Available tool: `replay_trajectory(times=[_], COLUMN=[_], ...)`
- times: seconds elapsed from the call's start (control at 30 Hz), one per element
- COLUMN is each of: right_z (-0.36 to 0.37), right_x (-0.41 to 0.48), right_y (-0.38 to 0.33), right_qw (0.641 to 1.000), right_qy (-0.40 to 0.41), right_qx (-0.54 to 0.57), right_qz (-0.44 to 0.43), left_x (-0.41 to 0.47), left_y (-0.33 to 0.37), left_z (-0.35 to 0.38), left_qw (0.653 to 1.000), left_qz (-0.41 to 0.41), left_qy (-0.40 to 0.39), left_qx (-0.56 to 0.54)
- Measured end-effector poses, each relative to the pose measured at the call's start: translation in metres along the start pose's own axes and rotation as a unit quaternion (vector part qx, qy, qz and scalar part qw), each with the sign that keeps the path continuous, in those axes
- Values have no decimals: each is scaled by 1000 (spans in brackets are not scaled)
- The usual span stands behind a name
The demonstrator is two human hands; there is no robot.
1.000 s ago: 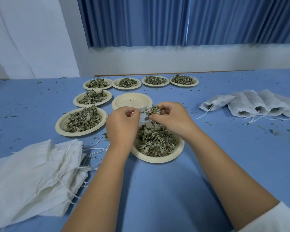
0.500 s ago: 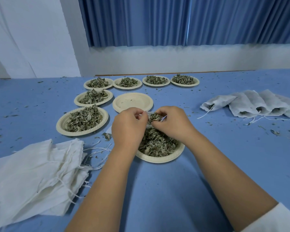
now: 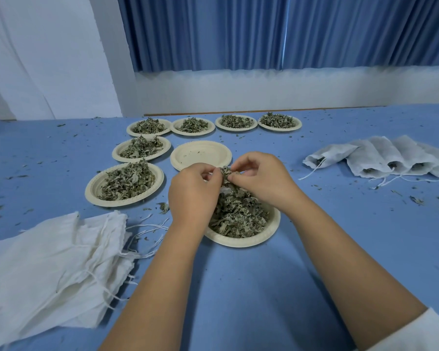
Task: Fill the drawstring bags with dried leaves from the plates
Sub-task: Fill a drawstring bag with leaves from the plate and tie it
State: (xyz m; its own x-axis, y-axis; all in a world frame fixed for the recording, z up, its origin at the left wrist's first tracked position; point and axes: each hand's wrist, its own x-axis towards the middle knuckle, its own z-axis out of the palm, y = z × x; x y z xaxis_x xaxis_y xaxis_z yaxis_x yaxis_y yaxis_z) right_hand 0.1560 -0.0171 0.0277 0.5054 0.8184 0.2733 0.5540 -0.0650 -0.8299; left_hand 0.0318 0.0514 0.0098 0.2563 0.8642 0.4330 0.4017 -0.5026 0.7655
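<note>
Right hand [image 3: 264, 181] risen slightly, meeting left hand [image 3: 192, 196], pinching crinkled leaves [image 3: 226, 173] over round plate [image 3: 273, 230]

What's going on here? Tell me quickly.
A person is filling a drawstring bag over the nearest plate. The left hand holds it, mostly hidden, while the right hand pinches dried leaves at its mouth. To the right lie filled bags, to the left empty bags; an empty plate sits behind the hands.
</note>
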Motion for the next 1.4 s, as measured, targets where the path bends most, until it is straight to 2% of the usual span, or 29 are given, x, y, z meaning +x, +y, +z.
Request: replay_trajectory(times=[0.2, 0.57, 0.73, 0.87, 1.1, 1.27, 1.4], right_z=[6, 2, 6, 3, 11, 1, -9], right_x=[-5, -3, -1, 0, -6, -2, -6], right_y=[4, -1, 5, 3, 4, 0, -3], right_qw=[996, 992, 999, 997, 994, 999, 990], right_qy=[-2, -10, 17, 30, -58, -26, -130], right_qx=[-79, 124, 50, 62, -79, -27, -11], right_qz=[-41, 33, 4, -22, -48, -7, 45], left_x=[-1, -1, -1, 0, -1, 0, 3], left_y=[2, 1, 1, 0, 3, -3, -5], left_z=[0, -3, -2, -4, -5, -6, -5], left_qw=[1000, 1000, 1000, 999, 999, 999, 999], left_qz=[-4, -10, -12, -12, -5, -10, -15], left_qy=[-27, -12, -5, -8, -22, -7, 10], left_qx=[5, -11, -28, -44, -42, -50, -44])
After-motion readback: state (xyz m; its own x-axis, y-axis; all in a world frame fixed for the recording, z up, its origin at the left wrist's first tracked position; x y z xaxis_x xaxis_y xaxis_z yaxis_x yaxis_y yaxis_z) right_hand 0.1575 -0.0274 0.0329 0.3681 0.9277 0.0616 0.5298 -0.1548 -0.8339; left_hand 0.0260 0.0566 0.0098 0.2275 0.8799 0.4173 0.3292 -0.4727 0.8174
